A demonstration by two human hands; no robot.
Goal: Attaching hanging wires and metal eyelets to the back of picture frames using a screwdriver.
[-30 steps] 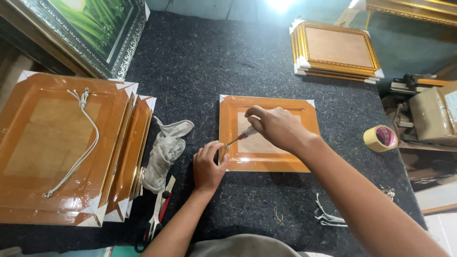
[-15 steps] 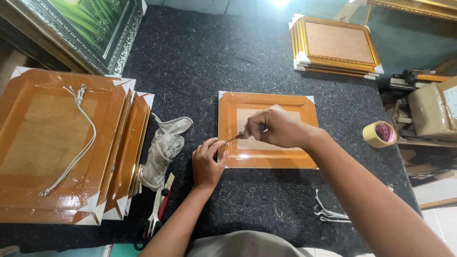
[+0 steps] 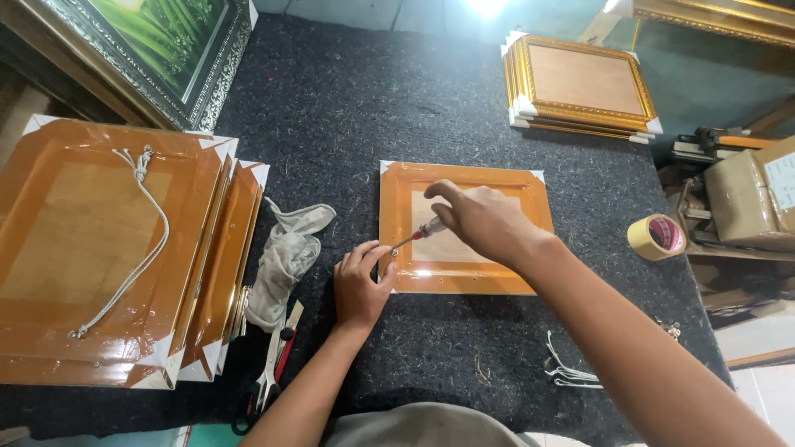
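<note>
Dark, coarse felt covers the tabletop [image 3: 348, 108], speckled with bits of lint and a few stray fibres, and a bright lamp glares at its far edge. From the head camera, an orange wooden picture frame [image 3: 464, 225] lies face down at the middle of the tabletop, white protectors on its far corners. The right hand [image 3: 484, 222] is clenched around a small screwdriver [image 3: 418, 233] with a red and clear handle, its tip down at the frame's left rail. The left hand [image 3: 360, 283] rests on the felt just beside that rail, its fingertips pinched together at the screwdriver's tip; what they pinch is too small to tell. Left of it a crumpled grey cloth [image 3: 286, 257] lies, with scissors [image 3: 267, 377] near the tabletop's near edge. A stack of larger orange frames [image 3: 108, 248] sits at the far left, a white cord [image 3: 137, 228] lying across the top one. A stack of gold frames [image 3: 580, 87] sits at the far right, a roll of tape [image 3: 657, 237] at the right edge, white cords [image 3: 567, 372] near the right forearm. A framed green picture [image 3: 157, 45] leans at the upper left; a cardboard box [image 3: 754, 203] stands beyond the right edge.
</note>
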